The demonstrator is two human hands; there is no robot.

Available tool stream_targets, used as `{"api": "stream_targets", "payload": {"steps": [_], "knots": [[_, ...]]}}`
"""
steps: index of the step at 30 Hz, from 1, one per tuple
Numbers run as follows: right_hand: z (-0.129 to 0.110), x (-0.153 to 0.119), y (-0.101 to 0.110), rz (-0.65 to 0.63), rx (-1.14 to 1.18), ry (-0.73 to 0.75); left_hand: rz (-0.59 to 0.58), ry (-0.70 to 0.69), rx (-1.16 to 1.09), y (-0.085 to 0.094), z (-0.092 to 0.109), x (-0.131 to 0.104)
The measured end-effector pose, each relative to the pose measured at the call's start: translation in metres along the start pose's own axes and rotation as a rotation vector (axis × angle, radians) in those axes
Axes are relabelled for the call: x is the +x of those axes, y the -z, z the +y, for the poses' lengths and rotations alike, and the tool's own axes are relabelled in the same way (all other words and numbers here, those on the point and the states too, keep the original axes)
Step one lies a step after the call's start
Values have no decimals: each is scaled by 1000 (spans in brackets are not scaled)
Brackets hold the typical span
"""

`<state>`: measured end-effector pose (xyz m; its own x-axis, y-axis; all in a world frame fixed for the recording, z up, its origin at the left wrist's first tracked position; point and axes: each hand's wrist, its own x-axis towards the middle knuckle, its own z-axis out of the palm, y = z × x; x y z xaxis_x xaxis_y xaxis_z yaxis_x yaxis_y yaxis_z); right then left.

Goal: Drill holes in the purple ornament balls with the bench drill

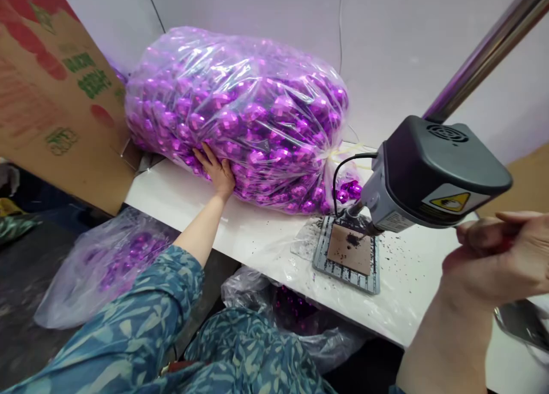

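A large clear plastic bag point(240, 119) full of shiny purple faceted balls lies on its side on the white table, its neck tied with a pale tie. My left hand point(217, 171) is open, fingers spread against the bag's lower front. To the right stands a small bench drill press point(441, 171) with a dark grey head. Under its chuck, a brown board point(350, 248) with dark shavings lies on the slotted metal base point(345, 279). My right hand point(500, 257) is closed beside the drill head; a bit of red shows between its fingers, but what they grip is mostly hidden.
A tall cardboard box point(55, 96) stands at the left. On the floor lies another bag of purple balls point(124, 262). Below the table's front edge is an open plastic bag point(326, 342) with purple pieces. A dark glossy object point(521, 325) rests at the right.
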<state>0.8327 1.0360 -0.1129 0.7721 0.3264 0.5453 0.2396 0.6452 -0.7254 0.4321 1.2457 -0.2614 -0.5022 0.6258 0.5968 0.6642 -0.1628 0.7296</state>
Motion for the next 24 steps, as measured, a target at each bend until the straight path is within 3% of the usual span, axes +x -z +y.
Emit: {"api": "stream_targets", "payload": {"steps": [3,6,8,10,12,15,17,21,24], "knots": [[2,-2,1,-80,72,172,-55,-19,10,6,-4,-3],[2,-2,1,-98,92,151,-65,-51,8,20,-4,-18],[2,-1,1,-92,80,149,-3,-142,-18,30,1,-41],[3,-1,1,-92,71,152,8,-299,-82,39,11,-78],[3,-1,2,-97,62,154,-138,-455,-176,46,26,-126],[3,-2,3,-113,47,152,-492,-613,-280,43,50,-197],[3,-2,4,-126,41,148,-733,-577,-259,29,64,-228],[2,-2,5,-154,41,141,-1106,-351,-60,-7,79,-246],[2,-2,5,-165,52,148,-1262,-383,-54,-21,83,-246]]}}
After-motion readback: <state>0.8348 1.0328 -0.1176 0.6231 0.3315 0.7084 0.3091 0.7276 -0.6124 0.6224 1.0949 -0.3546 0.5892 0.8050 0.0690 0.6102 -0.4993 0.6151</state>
